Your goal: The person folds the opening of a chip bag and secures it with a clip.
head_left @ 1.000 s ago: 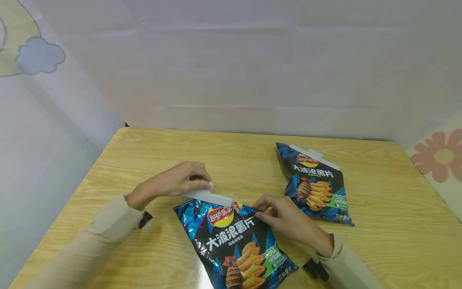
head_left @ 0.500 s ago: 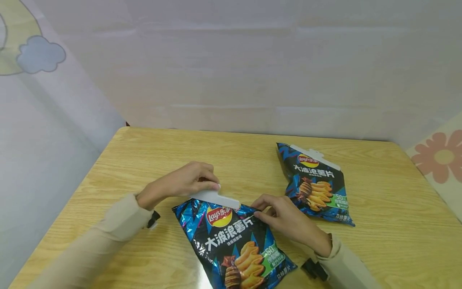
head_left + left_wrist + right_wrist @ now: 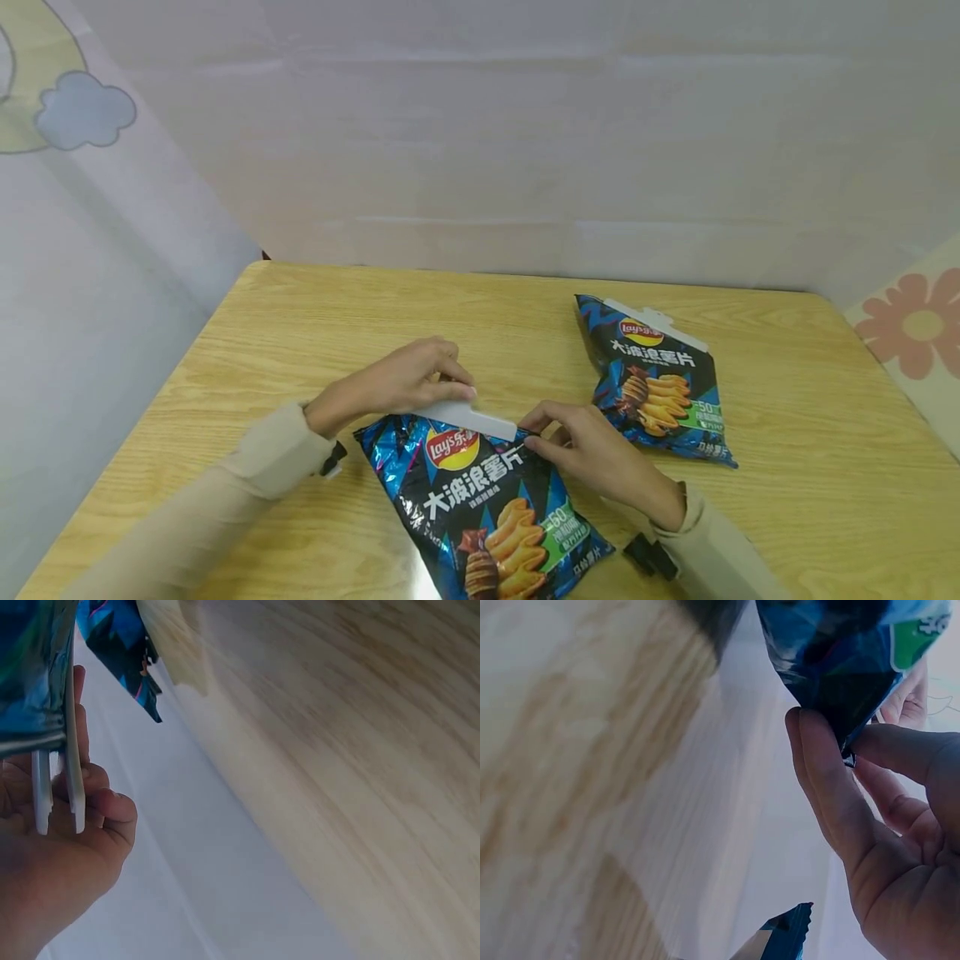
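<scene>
A black and blue chip bag (image 3: 480,517) lies at the front middle of the table in the head view. Along its top edge sits a white bag clip (image 3: 472,421), gripped by my left hand (image 3: 405,385). The left wrist view shows the clip's two long arms (image 3: 75,772) parallel and a little apart, with the bag's foil (image 3: 30,682) between them and the left fingers behind. My right hand (image 3: 588,454) pinches the bag's top right corner between thumb and fingers, close to the clip's right end. That pinch on the corner (image 3: 847,742) shows in the right wrist view.
A second chip bag (image 3: 660,383), with a white clip (image 3: 656,323) along its top, lies farther back on the right. Both bags are on a wooden table (image 3: 337,308) with a pale cloth backdrop (image 3: 480,150) behind it.
My left hand and the clip have slid rightward along the bag's top edge, toward the right hand. The bag has shifted very slightly left; the right hand keeps its pinch.
</scene>
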Tool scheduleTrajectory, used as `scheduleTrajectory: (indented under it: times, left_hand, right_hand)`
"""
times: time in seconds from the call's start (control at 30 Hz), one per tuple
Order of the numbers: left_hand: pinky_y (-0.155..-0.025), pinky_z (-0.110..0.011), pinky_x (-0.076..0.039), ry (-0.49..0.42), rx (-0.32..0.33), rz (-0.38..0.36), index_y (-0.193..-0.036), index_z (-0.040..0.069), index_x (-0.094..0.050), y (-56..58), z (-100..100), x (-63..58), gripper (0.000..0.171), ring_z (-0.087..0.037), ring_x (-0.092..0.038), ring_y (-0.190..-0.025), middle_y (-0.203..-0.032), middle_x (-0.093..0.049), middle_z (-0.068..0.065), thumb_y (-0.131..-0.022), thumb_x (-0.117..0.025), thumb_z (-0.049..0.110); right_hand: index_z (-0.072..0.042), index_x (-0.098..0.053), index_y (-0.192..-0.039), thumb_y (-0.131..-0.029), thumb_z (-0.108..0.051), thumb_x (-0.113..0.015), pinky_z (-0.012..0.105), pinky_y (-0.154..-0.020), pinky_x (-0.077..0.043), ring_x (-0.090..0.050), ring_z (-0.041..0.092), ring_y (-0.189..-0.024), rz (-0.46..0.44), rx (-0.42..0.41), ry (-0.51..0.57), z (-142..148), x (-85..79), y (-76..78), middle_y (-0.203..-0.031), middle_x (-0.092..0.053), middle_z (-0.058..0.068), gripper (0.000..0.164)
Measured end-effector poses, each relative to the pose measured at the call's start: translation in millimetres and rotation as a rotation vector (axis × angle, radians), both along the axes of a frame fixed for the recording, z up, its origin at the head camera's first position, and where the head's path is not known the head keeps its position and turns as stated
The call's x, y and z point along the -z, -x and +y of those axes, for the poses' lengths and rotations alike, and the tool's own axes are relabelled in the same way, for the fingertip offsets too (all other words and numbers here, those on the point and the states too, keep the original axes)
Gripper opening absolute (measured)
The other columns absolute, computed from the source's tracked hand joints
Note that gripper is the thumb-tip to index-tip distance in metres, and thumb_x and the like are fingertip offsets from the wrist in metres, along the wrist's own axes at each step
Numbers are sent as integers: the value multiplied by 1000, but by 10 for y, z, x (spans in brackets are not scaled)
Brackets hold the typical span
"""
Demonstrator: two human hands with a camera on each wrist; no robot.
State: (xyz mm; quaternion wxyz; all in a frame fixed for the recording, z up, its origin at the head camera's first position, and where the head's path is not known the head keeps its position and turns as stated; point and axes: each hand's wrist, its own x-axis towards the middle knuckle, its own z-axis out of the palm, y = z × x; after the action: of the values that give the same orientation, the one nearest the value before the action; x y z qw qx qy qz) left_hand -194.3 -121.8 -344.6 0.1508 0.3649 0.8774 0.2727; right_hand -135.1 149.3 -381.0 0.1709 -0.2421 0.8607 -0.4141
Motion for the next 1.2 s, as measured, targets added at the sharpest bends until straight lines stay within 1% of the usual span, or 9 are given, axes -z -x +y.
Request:
scheduleTrajectory:
  times: [0.13,0.33,0.5,0.6,0.7,0.8,0.93,1.07,1.2]
  left_hand:
    - [-66,-21,-41,-6,3,-16,-107,10,-78,-3,21,8,26,-10,-44,-74,-80,-57,3,-95,-66,30]
    - [-65,-21,-40,-10,-3,-34,-108,11,-77,-1,22,18,26,-10,-45,-74,-81,-57,2,-95,-66,30]
    - [-64,-20,-44,-37,15,-60,-107,9,-77,9,16,39,26,-9,-48,-75,-84,-59,1,-96,-65,29]
    - [-65,-20,-48,-49,20,-82,-106,8,-77,11,11,53,25,-9,-51,-77,-89,-62,0,-97,-64,27]
    - [-67,-20,-50,-55,24,-87,-104,8,-76,16,12,69,23,-8,-54,-80,-94,-65,-1,-98,-63,26]
    - [-69,-20,-50,-62,37,-82,-102,9,-75,21,26,81,20,-7,-55,-81,-96,-67,-1,-98,-63,25]
    - [-69,-20,-49,-74,58,-80,-101,10,-75,21,51,89,19,-6,-54,-80,-96,-67,-1,-98,-63,25]
    - [-69,-20,-49,-85,61,-89,-100,11,-75,12,75,91,19,-6,-54,-80,-96,-67,-1,-98,-63,25]
    - [-69,-20,-50,-91,61,-96,-101,11,-75,6,106,109,19,-6,-55,-81,-98,-67,-1,-98,-63,26]
  right_hand:
    - [-12,-70,-105,-94,-10,-67,21,-66,-54,-64,1,-73,1,19,-2,-15,1,2,-101,-72,4,12]
    - [-12,-67,-105,-94,-9,-67,23,-62,-53,-62,2,-70,-3,37,21,-10,13,-20,-96,-63,3,11]
    - [-10,-64,-102,-95,-7,-64,24,-62,-54,-63,3,-72,-22,35,41,8,8,-23,-101,-65,8,8]
    - [-9,-63,-102,-95,-7,-63,24,-61,-54,-64,3,-72,-31,30,48,10,13,-20,-104,-66,9,7]
    - [-10,-63,-101,-95,-7,-63,24,-61,-55,-64,3,-72,-32,29,51,4,21,-19,-104,-66,10,7]
    - [-9,-63,-100,-95,-6,-63,24,-60,-54,-64,3,-72,-34,33,59,2,21,-15,-104,-67,10,6]
    - [-7,-59,-96,-95,-7,-64,24,-57,-53,-66,4,-71,-65,42,80,-3,9,-11,-105,-67,14,5]
    - [-6,-54,-93,-95,-7,-64,24,-55,-51,-68,6,-74,-97,53,105,-3,-2,-18,-109,-66,17,10]
    - [-6,-54,-94,-94,-6,-63,24,-56,-51,-70,8,-78,-116,61,111,-4,-6,-22,-111,-66,18,9]
